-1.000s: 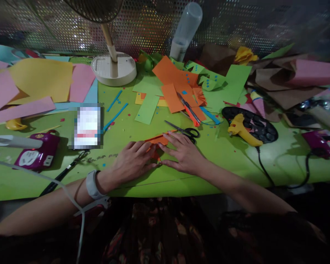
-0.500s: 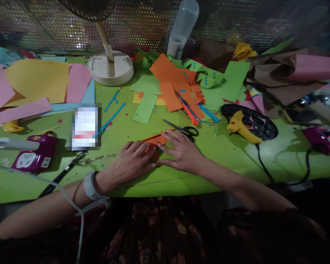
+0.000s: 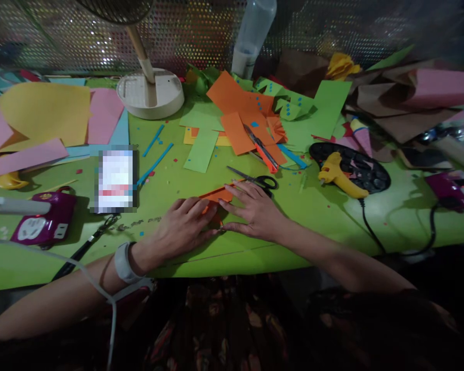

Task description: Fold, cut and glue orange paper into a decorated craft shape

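Observation:
A strip of folded orange paper (image 3: 217, 195) lies on the table between my two hands, partly covered by them. My left hand (image 3: 183, 224), a pale band on its wrist, curls its fingers over the paper's left part. My right hand (image 3: 251, 212) holds the right part, with its fingers spread along the far edge and its thumb near my left thumb. Both thumb tips come close together at the near side of the paper. Just beyond my right hand lies a pair of black-handled scissors (image 3: 266, 182), partly hidden by the fingers.
Orange paper pieces (image 3: 234, 133), green paper (image 3: 201, 150) and an orange-red cutter (image 3: 266, 157) lie farther back. A phone (image 3: 116, 178) and a purple box (image 3: 46, 219) are to the left. To the right, a yellow glue gun (image 3: 342, 175) rests on a black tray (image 3: 377, 180). A fan base (image 3: 150, 100) stands behind.
The whole view has shifted slightly, so things on the table appear a little farther left. Both hands stay on the orange paper in almost the same pose.

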Motion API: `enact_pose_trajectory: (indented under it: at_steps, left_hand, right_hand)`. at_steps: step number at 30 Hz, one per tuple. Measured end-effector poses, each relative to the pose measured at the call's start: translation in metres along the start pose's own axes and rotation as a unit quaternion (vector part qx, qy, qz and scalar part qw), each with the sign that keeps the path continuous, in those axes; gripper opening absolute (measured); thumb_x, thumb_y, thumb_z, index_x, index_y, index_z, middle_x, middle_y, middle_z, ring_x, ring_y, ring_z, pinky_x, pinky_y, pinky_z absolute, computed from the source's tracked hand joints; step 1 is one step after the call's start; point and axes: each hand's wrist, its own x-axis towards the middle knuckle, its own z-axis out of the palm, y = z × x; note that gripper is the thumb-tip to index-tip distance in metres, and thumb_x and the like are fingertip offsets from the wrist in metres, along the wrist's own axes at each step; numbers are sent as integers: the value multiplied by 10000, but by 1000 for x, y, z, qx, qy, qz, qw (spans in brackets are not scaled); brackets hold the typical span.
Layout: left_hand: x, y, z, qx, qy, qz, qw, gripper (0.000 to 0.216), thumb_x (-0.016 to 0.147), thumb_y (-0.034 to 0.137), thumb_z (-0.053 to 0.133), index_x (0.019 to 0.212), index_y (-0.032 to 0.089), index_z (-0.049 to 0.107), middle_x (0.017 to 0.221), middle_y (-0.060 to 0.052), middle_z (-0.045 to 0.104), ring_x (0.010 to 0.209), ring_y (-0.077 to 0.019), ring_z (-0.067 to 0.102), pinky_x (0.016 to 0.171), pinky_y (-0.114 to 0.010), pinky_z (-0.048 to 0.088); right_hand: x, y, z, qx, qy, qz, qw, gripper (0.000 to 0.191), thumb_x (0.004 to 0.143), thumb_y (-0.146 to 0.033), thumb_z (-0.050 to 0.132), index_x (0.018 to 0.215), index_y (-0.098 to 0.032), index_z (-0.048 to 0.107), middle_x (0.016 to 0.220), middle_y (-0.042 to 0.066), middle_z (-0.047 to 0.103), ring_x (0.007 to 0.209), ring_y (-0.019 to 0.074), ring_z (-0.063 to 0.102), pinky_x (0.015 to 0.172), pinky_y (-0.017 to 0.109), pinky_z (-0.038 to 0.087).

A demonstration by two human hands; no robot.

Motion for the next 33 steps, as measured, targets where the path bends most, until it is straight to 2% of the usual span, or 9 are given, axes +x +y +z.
enact_pose_trajectory:
  at_steps: [8,13,16,18,20,21,23,28,33]
  left_hand:
    - [6,2,-4,9,-16,17,1000,442,952,509,471,1192,170,622,1137,-136,651,991,-278,605,737,-383,480]
    - [7,3,-4,16,-20,16,1000,453,947,527,472,1181,170,626,1135,-135,644,983,-269,600,714,-371,471]
    - [7,2,-4,21,-29,19,999,447,937,557,471,992,166,683,1117,-128,644,959,-262,597,697,-364,466]
    - [8,2,-5,23,-32,21,999,452,935,559,472,885,165,688,1100,-121,646,945,-260,596,687,-366,464]
    - [8,2,-5,27,-35,19,999,441,934,552,480,914,165,690,1087,-115,648,935,-258,596,685,-368,464]
    - [8,2,-5,28,-34,16,999,435,933,549,487,955,165,688,1081,-114,648,929,-255,596,685,-368,464]
    - [8,3,-4,30,-34,12,999,427,932,543,494,994,166,683,1076,-115,648,924,-251,596,692,-368,463]
    - [7,2,-2,23,-30,19,999,422,936,538,487,904,168,686,1076,-119,646,930,-254,587,689,-363,448]
    - [8,1,-3,9,-24,17,1000,409,937,536,486,992,179,679,1101,-114,650,924,-259,591,687,-373,454]
  right_hand:
    - [-2,3,-6,-35,3,8,999,555,877,-633,525,1289,-276,629,1446,112,513,1389,330,367,1118,560,305]
    - [-4,8,-21,-37,2,13,999,485,906,-585,525,1206,-237,679,1380,119,574,1344,334,427,1085,556,348]
    - [9,6,-30,23,-2,108,994,358,948,-469,518,1020,-185,724,1122,133,706,1088,294,627,925,479,489]
    - [24,6,-33,125,-56,214,967,305,946,-416,534,863,-171,697,824,91,735,783,218,693,718,369,548]
    - [39,8,-30,257,-164,292,906,290,921,-401,577,761,-166,635,614,39,685,548,158,659,540,278,521]
    - [46,9,-28,311,-216,317,870,293,910,-391,594,723,-165,603,562,25,662,486,141,640,489,251,502]
    - [55,14,-22,377,-267,338,820,315,893,-378,623,670,-168,547,523,13,644,426,119,617,433,216,469]
    - [59,20,-19,407,-280,339,801,354,872,-354,664,615,-171,503,509,8,645,409,95,607,400,177,426]
    - [50,28,-29,412,-287,358,787,344,873,-315,658,595,-156,532,513,16,649,432,96,627,400,165,397]
